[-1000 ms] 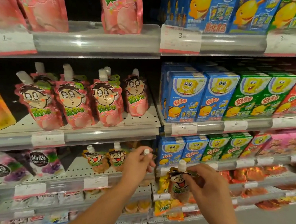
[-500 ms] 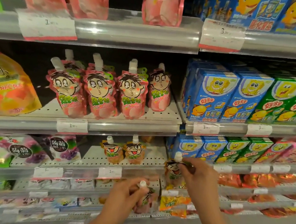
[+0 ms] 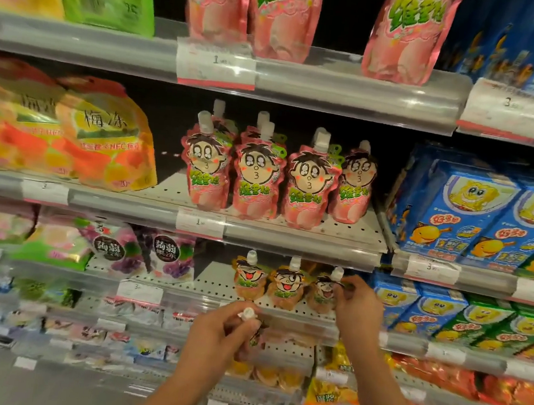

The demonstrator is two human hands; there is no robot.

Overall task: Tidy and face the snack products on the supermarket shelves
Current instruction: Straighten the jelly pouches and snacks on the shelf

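Setting: supermarket aisle, tiered shelving with clear price rails [image 3: 303, 248], snack packs on every level.
Left hand [image 3: 213, 337]: nearest; fingers curled round a spouted pouch [image 3: 251, 334], white cap up, body mostly hidden behind the palm. Held off the shelf, probably waiting for a slot in the row.
Right hand [image 3: 358, 304]: reached further in, fingertips pinched at the neck of the rightmost orange pouch [image 3: 322, 294] on the perforated shelf [image 3: 206, 281]. Grip high on the spout, likely to steer it upright and face-out.
Orange row: two more cartoon-face pouches [image 3: 266, 282] just left, upright, faces forward, close together.
Pink pouches [image 3: 255, 175]: one shelf up, four across with more behind, faced already.
Blue cartons [image 3: 473, 215]: right bay, packed tight.
Judgement: row being extended rightward; held pouch apparently next.
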